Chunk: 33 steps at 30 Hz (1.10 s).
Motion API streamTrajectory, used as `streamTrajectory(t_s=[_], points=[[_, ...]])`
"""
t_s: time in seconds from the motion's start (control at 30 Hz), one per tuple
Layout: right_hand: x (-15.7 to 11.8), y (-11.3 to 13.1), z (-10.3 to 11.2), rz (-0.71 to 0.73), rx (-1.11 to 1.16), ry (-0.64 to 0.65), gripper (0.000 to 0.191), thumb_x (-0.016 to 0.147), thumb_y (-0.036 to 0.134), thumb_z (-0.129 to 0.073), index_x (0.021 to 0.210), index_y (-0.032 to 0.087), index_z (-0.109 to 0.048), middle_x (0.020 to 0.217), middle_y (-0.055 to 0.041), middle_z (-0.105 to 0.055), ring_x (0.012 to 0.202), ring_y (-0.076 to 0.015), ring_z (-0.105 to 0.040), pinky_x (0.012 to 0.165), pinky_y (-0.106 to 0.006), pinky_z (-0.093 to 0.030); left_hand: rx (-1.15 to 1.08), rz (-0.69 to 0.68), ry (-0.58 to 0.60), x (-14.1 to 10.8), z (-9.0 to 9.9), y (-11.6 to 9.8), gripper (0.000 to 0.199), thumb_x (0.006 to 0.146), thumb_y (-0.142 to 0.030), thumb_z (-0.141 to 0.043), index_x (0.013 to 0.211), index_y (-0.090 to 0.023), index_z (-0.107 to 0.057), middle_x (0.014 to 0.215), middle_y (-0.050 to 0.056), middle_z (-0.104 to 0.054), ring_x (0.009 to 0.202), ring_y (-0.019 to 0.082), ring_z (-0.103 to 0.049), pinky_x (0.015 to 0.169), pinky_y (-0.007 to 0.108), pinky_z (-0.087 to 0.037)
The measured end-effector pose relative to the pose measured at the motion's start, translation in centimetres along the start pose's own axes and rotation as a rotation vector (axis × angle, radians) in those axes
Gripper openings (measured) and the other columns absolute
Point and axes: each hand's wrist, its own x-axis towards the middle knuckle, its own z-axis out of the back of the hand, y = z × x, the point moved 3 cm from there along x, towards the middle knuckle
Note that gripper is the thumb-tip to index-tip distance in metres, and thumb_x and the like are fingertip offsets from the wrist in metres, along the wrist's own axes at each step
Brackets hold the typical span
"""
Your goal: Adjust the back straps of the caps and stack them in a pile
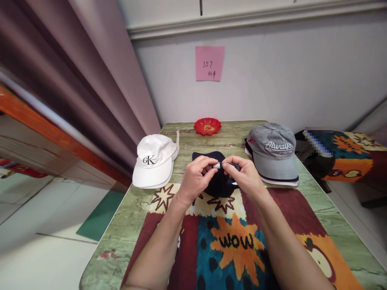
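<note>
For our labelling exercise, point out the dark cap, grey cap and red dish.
Dark cap (220, 186): head view, lower fabric.
Grey cap (275, 145): head view, front crown.
Red dish (207, 132): head view, front wall.

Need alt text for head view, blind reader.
Left hand and right hand pinch a dark cap at a small light piece, over a patterned mat on a green table. A white cap sits at left; a gray "Always" cap sits atop other caps at right. Behind: a red dish and, on the wall, a pink note.
</note>
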Motion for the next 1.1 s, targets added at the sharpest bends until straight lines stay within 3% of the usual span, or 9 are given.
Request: streamTrajectory(t_s=[0.23, 0.67, 0.9, 1.1], points=[[0.0, 0.2, 0.2, -0.015, -0.02, 0.0, 0.033, 0.083, 0.049, -0.066, 0.079, 0.017, -0.071, 0.065, -0.0015, -0.062, 0.059, -0.0132, -0.046, 0.057, -0.028, -0.033, -0.29, 0.253, -0.006, -0.1, -0.2, 0.6, 0.016, 0.082, -0.022, -0.075, 0.096, -0.017, -0.07, 0.087, 0.004, -0.071, 0.075, 0.014, -0.065, 0.071, 0.025, -0.053], [0.0, -0.4, -0.7, 0.052, -0.003, -0.009, 0.026, 0.086, 0.044, -0.066, 0.084, 0.018, -0.072, 0.072, -0.0016, -0.065, 0.064, -0.0136, -0.054, 0.06, -0.025, -0.042, -0.807, 0.587, -0.15, -0.4, -1.3, 1.4, 0.032, 0.066, -0.028, -0.09, 0.084, -0.015, -0.068, 0.081, 0.0, -0.07, 0.073, 0.011, -0.067, 0.072, 0.025, -0.059], [0.2, -0.7, -0.4, 0.043, 0.003, -0.045, 0.024, 0.085, 0.043, -0.068, 0.085, 0.019, -0.069, 0.075, -0.0018, -0.065, 0.065, -0.0138, -0.053, 0.06, -0.025, -0.042, -0.826, 0.605, -0.109, -0.4, -1.0, 1.2, 0.029, 0.068, -0.029, -0.089, 0.085, -0.014, -0.069, 0.095, 0.005, -0.076, 0.079, 0.014, -0.07, 0.075, 0.027, -0.06], [-0.1, 0.0, -0.3, 0.03, -0.009, -0.023, 0.024, 0.083, 0.041, -0.068, 0.078, 0.018, -0.067, 0.07, -0.0007, -0.062, 0.062, -0.0131, -0.05, 0.059, -0.026, -0.038, -0.865, 0.655, -0.116, -0.4, -1.0, 1.3, 0.034, 0.066, -0.031, -0.09, 0.084, -0.015, -0.067, 0.091, 0.005, -0.078, 0.073, 0.013, -0.071, 0.072, 0.027, -0.06]])
